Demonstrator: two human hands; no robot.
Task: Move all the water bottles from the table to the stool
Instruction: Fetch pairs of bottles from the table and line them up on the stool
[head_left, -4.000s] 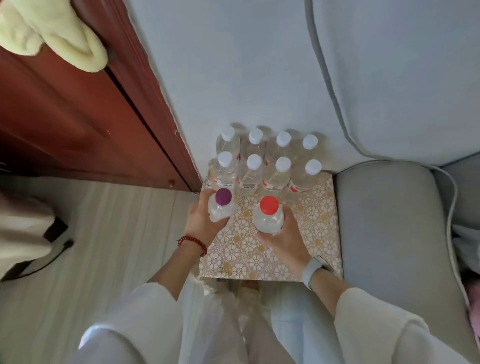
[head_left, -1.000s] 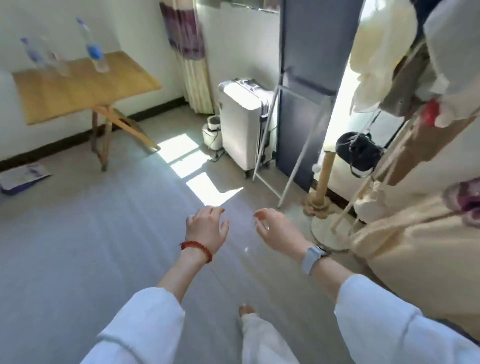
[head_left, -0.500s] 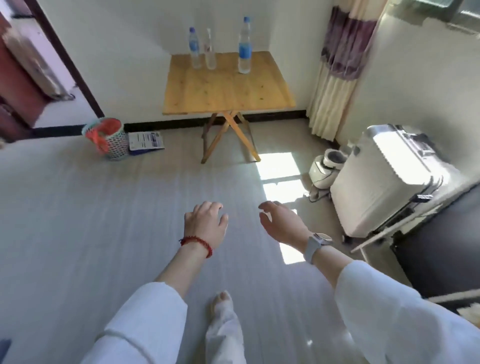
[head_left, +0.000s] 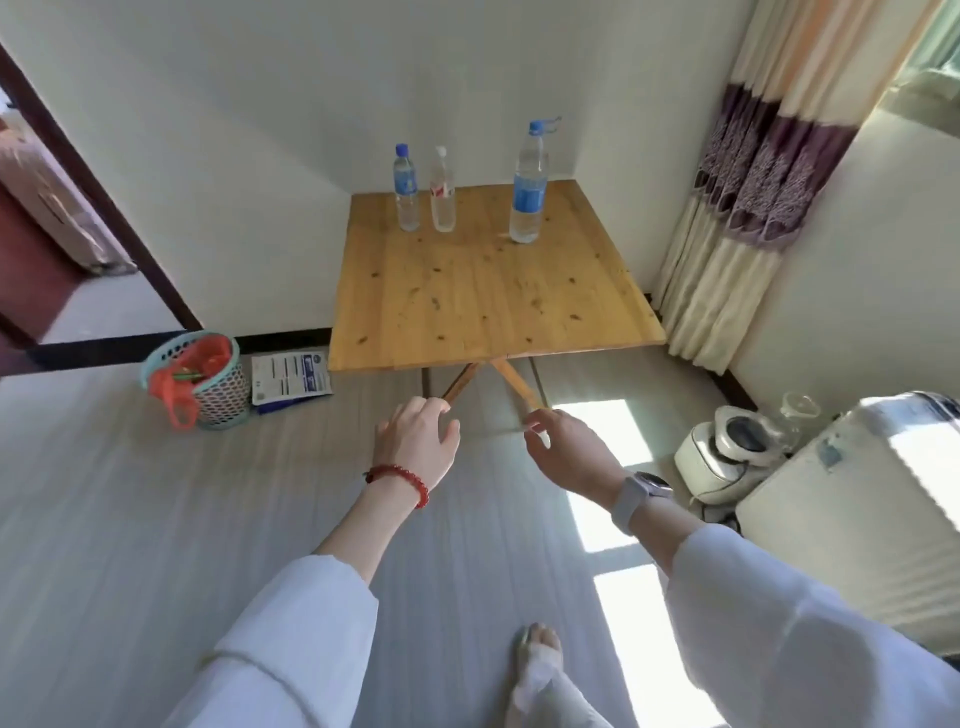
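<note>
- The left hand (head_left: 418, 444), a red bead bracelet (head_left: 399, 480) at its wrist, is held out over the floor with fingers relaxed and loosely spread, holding nothing.
- The right hand (head_left: 569, 451), with a pale watch (head_left: 638, 498) on the wrist, is also empty, fingers loosely extended.
- Ahead of both hands and well apart from them stands the wooden table (head_left: 488, 296); near its far edge stand three upright bottles: a small blue-capped bottle (head_left: 405, 189), just beside it a white-capped bottle (head_left: 442, 192), and further right a tall blue-labelled bottle (head_left: 529, 187).
</note>
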